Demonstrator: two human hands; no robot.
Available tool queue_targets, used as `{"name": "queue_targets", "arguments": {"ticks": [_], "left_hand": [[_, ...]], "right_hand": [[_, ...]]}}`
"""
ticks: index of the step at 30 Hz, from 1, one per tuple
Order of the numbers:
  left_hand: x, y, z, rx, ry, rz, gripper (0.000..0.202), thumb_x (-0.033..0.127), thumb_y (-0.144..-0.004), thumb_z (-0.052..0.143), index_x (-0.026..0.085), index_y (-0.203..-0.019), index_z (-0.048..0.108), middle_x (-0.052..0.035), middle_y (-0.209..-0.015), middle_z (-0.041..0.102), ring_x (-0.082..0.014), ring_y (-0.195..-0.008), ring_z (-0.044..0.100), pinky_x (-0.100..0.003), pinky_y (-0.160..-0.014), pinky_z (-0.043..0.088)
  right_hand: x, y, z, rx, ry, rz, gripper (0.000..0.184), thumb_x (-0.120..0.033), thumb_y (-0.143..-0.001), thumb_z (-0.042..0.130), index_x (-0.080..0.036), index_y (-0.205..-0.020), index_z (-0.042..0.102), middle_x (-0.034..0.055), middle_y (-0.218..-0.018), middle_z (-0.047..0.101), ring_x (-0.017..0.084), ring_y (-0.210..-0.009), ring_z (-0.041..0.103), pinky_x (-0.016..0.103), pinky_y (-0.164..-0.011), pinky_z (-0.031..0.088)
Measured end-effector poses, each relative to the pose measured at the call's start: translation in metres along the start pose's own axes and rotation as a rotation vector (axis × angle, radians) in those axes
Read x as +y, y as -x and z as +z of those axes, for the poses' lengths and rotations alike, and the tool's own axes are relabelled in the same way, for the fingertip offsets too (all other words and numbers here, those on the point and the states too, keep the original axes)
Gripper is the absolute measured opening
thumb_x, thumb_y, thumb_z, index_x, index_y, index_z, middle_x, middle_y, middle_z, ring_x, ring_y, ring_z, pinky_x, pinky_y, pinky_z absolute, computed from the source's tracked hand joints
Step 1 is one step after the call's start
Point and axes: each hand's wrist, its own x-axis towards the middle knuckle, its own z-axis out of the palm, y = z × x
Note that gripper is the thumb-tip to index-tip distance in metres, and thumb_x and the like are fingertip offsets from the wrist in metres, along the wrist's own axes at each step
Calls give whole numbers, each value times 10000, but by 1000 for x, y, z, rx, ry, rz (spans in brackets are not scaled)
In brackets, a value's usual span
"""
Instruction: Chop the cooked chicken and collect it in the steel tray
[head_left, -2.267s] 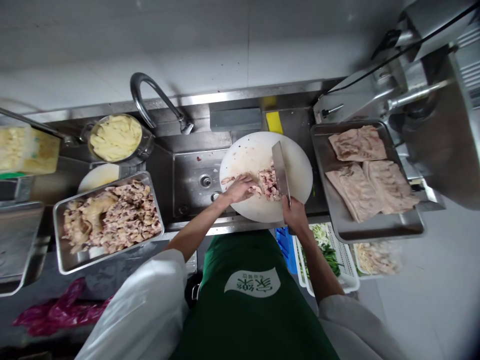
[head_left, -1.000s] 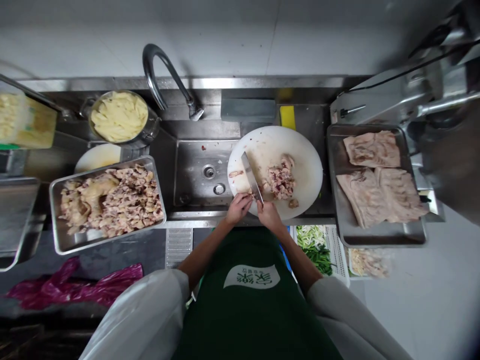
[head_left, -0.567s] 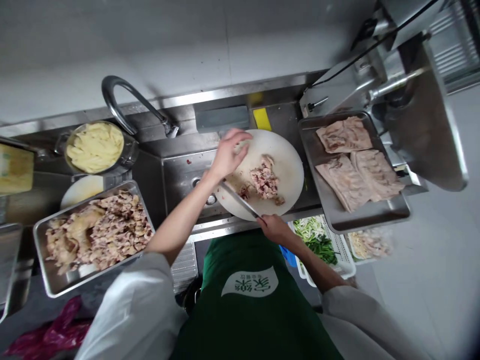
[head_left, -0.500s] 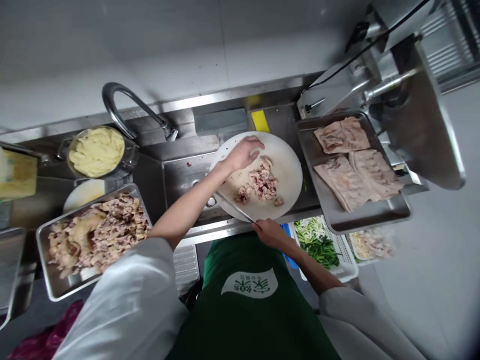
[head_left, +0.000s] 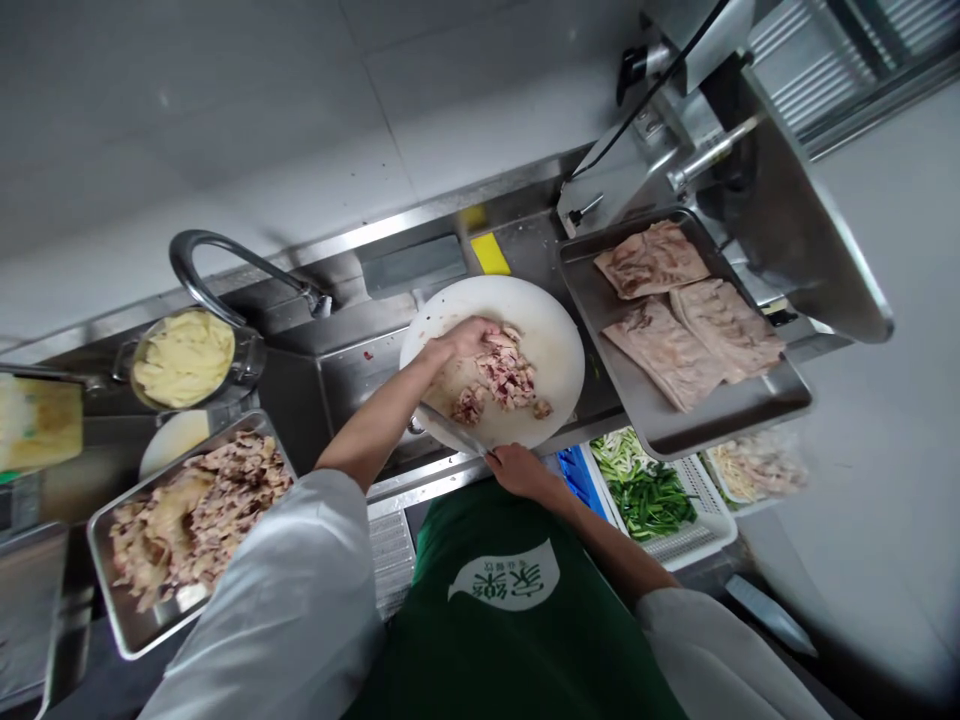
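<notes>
A round white cutting board [head_left: 551, 400] lies across the sink's front edge, with a pile of chopped meat [head_left: 508, 378] in its middle. My left hand [head_left: 474, 336] is at the pile's upper left side, its fingers closed against the pieces; the fingertips are partly hidden. At the board's near edge my right hand [head_left: 514, 468] grips the handle of a knife [head_left: 453, 430]. The blade points left and lies low over the board, near the smaller heap of meat.
Left are a metal tray of chopped meat [head_left: 142, 630], a bowl of pale slices [head_left: 184, 358] and a faucet [head_left: 217, 250]. On the right, a tray [head_left: 667, 435] carries slabs of meat [head_left: 697, 345] beside a slicing machine [head_left: 795, 200]. A white basket [head_left: 716, 535] below holds cut greens [head_left: 646, 490].
My left hand has come down from above the board onto the chopped meat. The knife stays in my right hand, its blade now turned flatter. The whole view has tilted and shifted slightly.
</notes>
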Motion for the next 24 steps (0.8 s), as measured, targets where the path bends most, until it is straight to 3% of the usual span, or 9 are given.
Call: {"name": "queue_targets", "arguments": {"ticks": [2, 6, 8, 10, 14, 16, 18, 21, 24], "left_hand": [[4, 14, -21, -86, 107, -45, 111, 211, -740, 723, 147, -828, 703, 0, -712, 647, -137, -643, 564, -262, -651, 477], [19, 65, -76, -75, 304, -166, 291, 360, -754, 769, 152, -947, 701, -22, -805, 677, -121, -640, 581, -232, -583, 452], [27, 97, -87, -171, 382, -236, 376, 432, -749, 788, 165, -1003, 715, -46, -820, 712, -128, -615, 596, -231, -542, 446], [33, 124, -76, -290, 423, -287, 407, 474, -722, 809, 176, -989, 733, -52, -781, 730, -131, -575, 596, -229, -509, 432], [29, 147, -9, -419, 367, -363, 301, 450, -697, 811, 179, -794, 726, -9, -648, 699, -114, -522, 573, -212, -497, 402], [21, 151, 18, -270, 264, -391, 256, 408, -706, 793, 175, -763, 705, 7, -629, 673, -112, -533, 565, -213, -515, 398], [14, 161, 29, 76, 147, -392, 241, 378, -713, 785, 170, -797, 696, -2, -680, 666, -124, -579, 566, -230, -550, 414], [14, 189, 27, 582, 80, -393, 201, 362, -813, 707, 168, -862, 681, -28, -774, 654, -131, -628, 558, -255, -598, 443], [23, 219, 23, 842, 76, -428, 175, 335, -895, 624, 174, -835, 657, -24, -781, 630, -123, -644, 548, -258, -633, 456]], "right_hand": [[6, 0, -2, 4, -22, 31, 433, -373, -1060, 392, -112, -1043, 737, 181, -1061, 748, 261, -1031, 693, 299, -875, 450], [21, 2, -12, 64, -93, 132, 405, -378, -1060, 406, -131, -1005, 722, 154, -1051, 751, 240, -1027, 689, 271, -841, 432], [28, 3, -19, 119, -118, 195, 393, -367, -1067, 387, -137, -1021, 702, 139, -1029, 751, 225, -998, 691, 260, -811, 421], [34, 2, -25, 170, -103, 231, 354, -339, -1067, 386, -137, -1064, 676, 133, -1022, 747, 218, -986, 690, 255, -799, 409], [36, -2, -31, 212, -19, 206, 298, -300, -1061, 395, -133, -1140, 629, 137, -1036, 736, 231, -990, 686, 263, -797, 398], [32, -3, -32, 204, 11, 186, 307, -302, -1064, 373, -135, -1139, 619, 134, -1020, 734, 238, -972, 689, 272, -785, 400], [25, -1, -34, 189, 42, 178, 314, -301, -1065, 358, -137, -1126, 618, 133, -991, 734, 245, -950, 693, 281, -777, 405], [8, 6, -38, 200, 93, 161, 341, -302, -1065, 329, -141, -1147, 619, 134, -946, 736, 254, -902, 700, 292, -766, 417], [-12, 10, -39, 268, 101, 92, 407, -331, -1072, 281, -144, -1261, 589, 138, -947, 742, 255, -859, 706, 297, -754, 431]]}}
